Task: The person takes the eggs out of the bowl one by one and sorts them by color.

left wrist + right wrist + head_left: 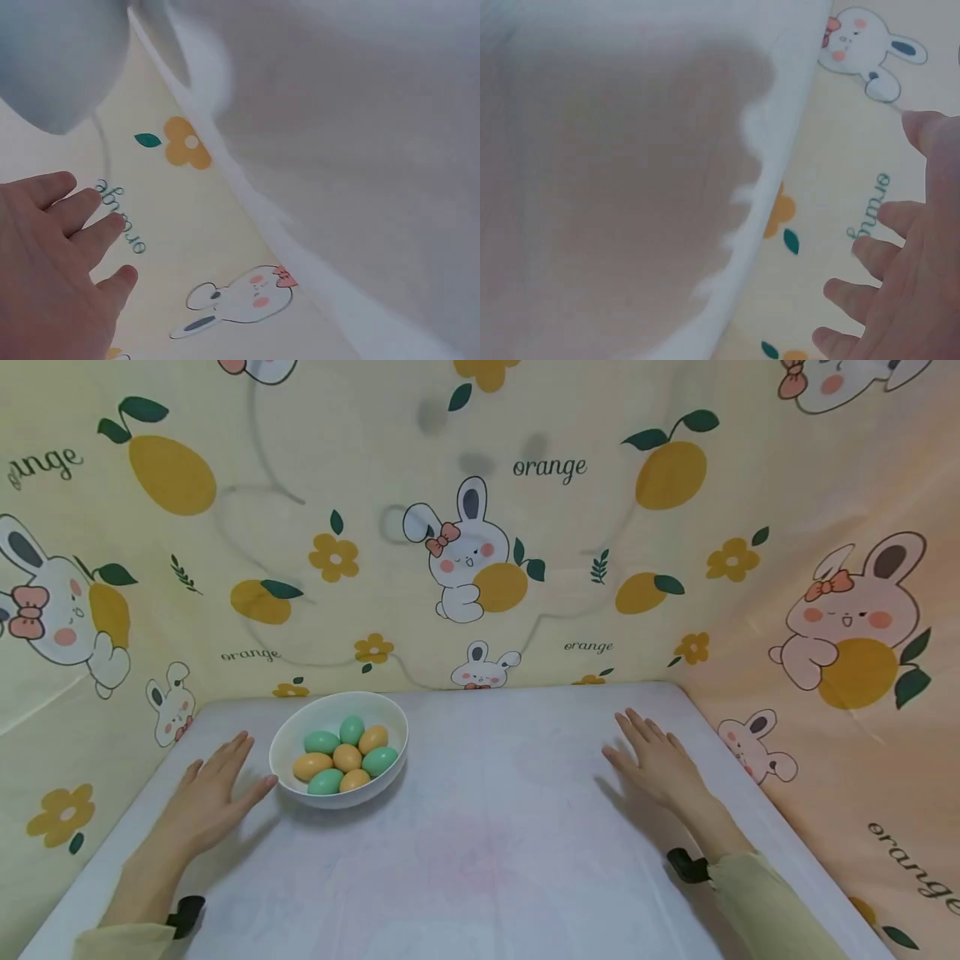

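Observation:
A white bowl (pixel 337 801) stands at the left part of the table, filled with several green eggs (pixel 380 761) and several yellow-orange eggs (pixel 312 767). Just left of it is my left hand (pixel 206 802), fingers extended and thumb tip right by the bowl's rim; it holds nothing. In the left wrist view the same hand (pixel 60 255) shows spread fingers, with part of the bowl (pixel 64 64) above them. On the right side, well away from the bowl, my right hand (pixel 660 760) has its fingers straight and apart, holding nothing. The right wrist view shows this hand (pixel 907 270) with spread fingers too.
A white-covered table (pixel 480 860) lies under both hands. Behind it and along both sides hangs a pale yellow cloth (pixel 360 460) printed with rabbits, oranges and flowers. A black band (pixel 186 916) is on the left wrist and another black band (pixel 687 865) on the right.

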